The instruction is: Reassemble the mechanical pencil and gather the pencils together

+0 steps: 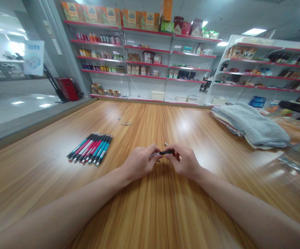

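Both hands met over the middle of the wooden table [150,214], nearer its close edge. The left hand [140,162] pinched one end of a dark pen [165,152], fingers closed on it, and the right hand [184,162] gripped the other end. Toward the left edge lay a row of pens [90,148]. Folded cloths [251,126] sat by the right edge.

Bare left hand [139,163], bare right hand [187,165]
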The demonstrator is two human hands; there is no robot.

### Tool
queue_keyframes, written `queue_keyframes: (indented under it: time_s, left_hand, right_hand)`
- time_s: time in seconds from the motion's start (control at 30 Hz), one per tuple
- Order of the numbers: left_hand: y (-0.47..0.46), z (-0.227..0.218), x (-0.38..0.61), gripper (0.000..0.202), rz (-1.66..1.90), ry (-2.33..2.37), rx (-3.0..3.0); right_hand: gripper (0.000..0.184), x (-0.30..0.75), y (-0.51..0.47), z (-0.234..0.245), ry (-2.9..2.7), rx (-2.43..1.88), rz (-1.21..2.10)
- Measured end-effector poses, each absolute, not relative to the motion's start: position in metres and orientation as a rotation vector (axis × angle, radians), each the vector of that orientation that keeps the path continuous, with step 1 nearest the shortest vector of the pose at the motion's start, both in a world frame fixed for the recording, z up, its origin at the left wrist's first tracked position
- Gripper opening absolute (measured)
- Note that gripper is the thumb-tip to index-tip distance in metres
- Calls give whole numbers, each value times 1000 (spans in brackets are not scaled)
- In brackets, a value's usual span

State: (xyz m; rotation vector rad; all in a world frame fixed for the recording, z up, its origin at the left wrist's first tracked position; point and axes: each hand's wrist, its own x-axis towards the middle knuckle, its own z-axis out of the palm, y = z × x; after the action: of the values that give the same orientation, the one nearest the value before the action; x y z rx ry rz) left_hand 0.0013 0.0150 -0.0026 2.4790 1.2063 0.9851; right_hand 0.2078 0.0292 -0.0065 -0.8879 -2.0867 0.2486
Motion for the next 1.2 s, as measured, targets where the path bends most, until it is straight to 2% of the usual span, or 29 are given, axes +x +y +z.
queue_keyframes:
  time_s: [0.43,0.57,0.6,0.7,0.8,0.97,1.2]
  left_hand:
    - [11,2,0,20,881,1247,2608]
    - [9,4,2,14,808,1312,2714]
    - [9,5,2,15,796,1343,2723]
    - [10,6,3,25,793,1437,2674]
    - [12,4,4,25,826,1454,2601]
    - [13,1,8,31,774,1486,2670]
    - [16,3,6,23,758,1525,2628]
  right_hand:
    - [22,212,34,-6,-2248,-835,188]
    - [49,214,43,-10,-2194,-935,342]
    - [48,215,48,-11,-2141,-994,354]
    - [27,217,65,-15,-2055,-1134,206]
    - [31,219,77,-19,-2130,-1227,109]
    - [19,218,77,-20,-2257,-1276,134]
    - [21,216,70,-18,-2342,-1178,103]
